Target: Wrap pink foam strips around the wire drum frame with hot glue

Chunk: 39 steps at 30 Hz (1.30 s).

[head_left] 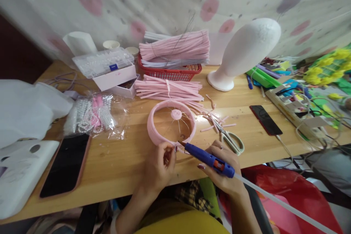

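Observation:
A round pink band (151,131) stands on the table in front of me, with thin wires meeting at a pink coiled disc (176,114) inside it. My left hand (161,164) pinches its near rim, where a short pink strip also shows; whether that strip is fixed to the rim I cannot tell. In my right hand (225,162) is a blue glue gun (210,159), its nozzle pointing left at the rim close to my left fingertips. A long whitish glue stick (279,203) runs out of its back end. Scissors (231,140) lie just beyond my right hand, beside cut pink pieces (214,126).
Bundled pink stems (167,88) lie before a red basket (170,75) full of more. A white foam head form (246,51) stands behind. Phones (65,164) lie on both sides, with bagged pearl beads (93,113) at left and a power strip (293,111) at right.

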Available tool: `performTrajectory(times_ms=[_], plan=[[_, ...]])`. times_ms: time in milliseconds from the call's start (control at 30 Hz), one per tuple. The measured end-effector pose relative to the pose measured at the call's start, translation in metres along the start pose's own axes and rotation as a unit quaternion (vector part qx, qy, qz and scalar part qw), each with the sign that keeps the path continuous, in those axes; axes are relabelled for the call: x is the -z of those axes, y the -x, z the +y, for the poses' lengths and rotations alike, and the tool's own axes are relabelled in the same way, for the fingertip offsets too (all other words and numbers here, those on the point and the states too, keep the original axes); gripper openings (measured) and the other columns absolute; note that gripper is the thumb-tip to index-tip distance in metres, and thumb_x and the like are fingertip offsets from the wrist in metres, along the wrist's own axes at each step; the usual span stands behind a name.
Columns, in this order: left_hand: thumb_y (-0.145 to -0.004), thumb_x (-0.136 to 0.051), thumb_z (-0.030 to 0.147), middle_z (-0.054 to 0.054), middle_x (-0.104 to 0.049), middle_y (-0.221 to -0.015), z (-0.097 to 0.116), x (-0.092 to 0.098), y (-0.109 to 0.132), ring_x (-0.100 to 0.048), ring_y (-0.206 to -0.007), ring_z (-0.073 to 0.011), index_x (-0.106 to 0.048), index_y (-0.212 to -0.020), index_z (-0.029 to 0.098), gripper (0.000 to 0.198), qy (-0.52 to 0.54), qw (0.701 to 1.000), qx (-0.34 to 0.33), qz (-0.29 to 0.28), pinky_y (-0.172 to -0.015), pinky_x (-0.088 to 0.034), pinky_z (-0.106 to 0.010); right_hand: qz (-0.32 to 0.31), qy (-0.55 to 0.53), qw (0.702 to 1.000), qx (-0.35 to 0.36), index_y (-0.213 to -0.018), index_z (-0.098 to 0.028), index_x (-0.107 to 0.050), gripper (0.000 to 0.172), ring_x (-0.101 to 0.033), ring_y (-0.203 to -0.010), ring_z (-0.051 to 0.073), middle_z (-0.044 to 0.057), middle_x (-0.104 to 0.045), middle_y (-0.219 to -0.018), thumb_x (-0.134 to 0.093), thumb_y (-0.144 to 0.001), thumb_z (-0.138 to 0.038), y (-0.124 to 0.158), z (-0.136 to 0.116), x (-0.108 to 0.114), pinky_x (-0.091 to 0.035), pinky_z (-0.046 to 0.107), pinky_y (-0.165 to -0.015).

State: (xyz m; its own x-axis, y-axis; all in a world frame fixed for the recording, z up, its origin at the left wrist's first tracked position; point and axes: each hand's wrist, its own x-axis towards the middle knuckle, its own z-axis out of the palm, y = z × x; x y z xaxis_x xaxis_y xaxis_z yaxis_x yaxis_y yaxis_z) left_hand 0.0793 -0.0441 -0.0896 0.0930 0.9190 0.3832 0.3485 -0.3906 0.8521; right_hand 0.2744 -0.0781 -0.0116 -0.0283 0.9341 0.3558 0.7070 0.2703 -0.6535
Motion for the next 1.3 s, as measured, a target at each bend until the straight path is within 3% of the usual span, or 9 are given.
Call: performTrajectory(times_ms=[467,600,667,733,900,1000,1100,1233,1300], plan=[[-0.097,-0.058,0.027,0.001,-0.07,-0.072,0.002,0.002,-0.001,-0.066,-0.055,-0.0093,-0.061,-0.099,0.02,0.008,-0.009,1.0,0.009,0.001,-0.052,-0.051,-0.016,0.073,0.031,0.997,-0.008,-0.078,-0.022,-0.065,0.021,-0.056,-0.059,0.016,-0.001,-0.06,-0.067,-0.072,-0.084,-0.041,0.007,0.017,0.017,-0.042,0.03,-0.056],[-0.098,-0.057,0.028,-0.001,-0.072,-0.075,0.0,0.001,0.0,-0.069,-0.059,-0.0106,-0.061,-0.099,0.02,0.009,-0.003,1.0,0.009,0.002,-0.054,-0.054,-0.016,0.138,0.052,0.98,-0.133,-0.075,-0.022,-0.067,0.028,-0.055,-0.056,0.017,0.0,-0.06,-0.064,-0.072,-0.082,-0.049,0.009,0.043,0.035,-0.043,0.029,-0.054],[-0.098,-0.056,0.028,-0.001,-0.073,-0.076,-0.003,0.001,0.001,-0.07,-0.06,-0.0108,-0.061,-0.1,0.02,0.01,0.006,1.0,0.004,-0.001,-0.054,-0.055,-0.016,0.206,0.073,0.943,-0.251,-0.076,-0.021,-0.068,0.038,-0.055,-0.055,0.017,0.002,-0.061,-0.061,-0.066,-0.082,-0.058,0.001,0.065,0.049,-0.042,0.029,-0.051],[-0.099,-0.056,0.029,-0.002,-0.073,-0.077,-0.006,0.0,0.001,-0.07,-0.06,-0.0106,-0.061,-0.099,0.02,0.011,0.014,1.0,0.0,-0.002,-0.054,-0.056,-0.016,0.202,0.111,0.904,-0.36,-0.076,-0.019,-0.07,0.049,-0.059,-0.055,0.02,0.005,-0.064,-0.061,-0.058,-0.083,-0.066,-0.016,0.089,0.063,-0.041,0.03,-0.049],[-0.098,-0.059,0.032,-0.002,-0.073,-0.075,-0.007,0.0,0.0,-0.068,-0.058,-0.0101,-0.061,-0.098,0.019,0.013,0.013,1.0,0.011,0.001,-0.054,-0.056,-0.016,0.171,0.169,0.892,-0.382,-0.071,-0.019,-0.07,0.044,-0.062,-0.062,0.023,0.007,-0.066,-0.064,-0.059,-0.083,-0.06,-0.048,0.125,0.087,-0.043,0.033,-0.059],[-0.097,-0.061,0.032,-0.001,-0.073,-0.075,-0.004,0.001,-0.001,-0.069,-0.058,-0.0101,-0.061,-0.097,0.02,0.013,0.007,1.0,0.018,0.004,-0.055,-0.056,-0.016,0.16,0.211,0.88,-0.394,-0.058,-0.022,-0.063,0.043,-0.056,-0.057,0.024,0.007,-0.059,-0.053,-0.069,-0.075,-0.061,-0.024,0.115,0.095,-0.038,0.035,-0.058],[-0.097,-0.061,0.034,0.0,-0.072,-0.073,0.0,0.002,-0.003,-0.069,-0.057,-0.0098,-0.062,-0.095,0.02,0.014,-0.001,1.0,0.016,0.011,-0.054,-0.055,-0.016,0.135,0.256,0.861,-0.418,-0.055,-0.024,-0.059,0.049,-0.051,-0.05,0.023,0.007,-0.058,-0.052,-0.068,-0.075,-0.067,0.015,0.08,0.085,-0.034,0.035,-0.052],[-0.099,-0.059,0.037,0.002,-0.071,-0.071,0.006,0.005,-0.008,-0.068,-0.055,-0.0091,-0.062,-0.093,0.021,0.017,-0.025,0.999,0.002,0.027,-0.052,-0.052,-0.015,0.051,0.051,0.972,-0.222,-0.087,-0.024,-0.067,0.037,-0.067,-0.079,0.026,0.007,-0.071,-0.084,-0.065,-0.085,-0.061,0.028,0.02,0.028,-0.052,0.037,-0.071],[-0.098,-0.06,0.037,0.002,-0.071,-0.07,0.008,0.006,-0.012,-0.068,-0.054,-0.009,-0.062,-0.092,0.021,0.018,-0.04,0.999,-0.008,0.027,-0.053,-0.052,-0.015,-0.028,-0.042,0.984,-0.173,-0.104,-0.024,-0.065,0.029,-0.069,-0.093,0.025,0.006,-0.073,-0.1,-0.069,-0.087,-0.048,0.017,0.001,-0.004,-0.054,0.035,-0.082]])
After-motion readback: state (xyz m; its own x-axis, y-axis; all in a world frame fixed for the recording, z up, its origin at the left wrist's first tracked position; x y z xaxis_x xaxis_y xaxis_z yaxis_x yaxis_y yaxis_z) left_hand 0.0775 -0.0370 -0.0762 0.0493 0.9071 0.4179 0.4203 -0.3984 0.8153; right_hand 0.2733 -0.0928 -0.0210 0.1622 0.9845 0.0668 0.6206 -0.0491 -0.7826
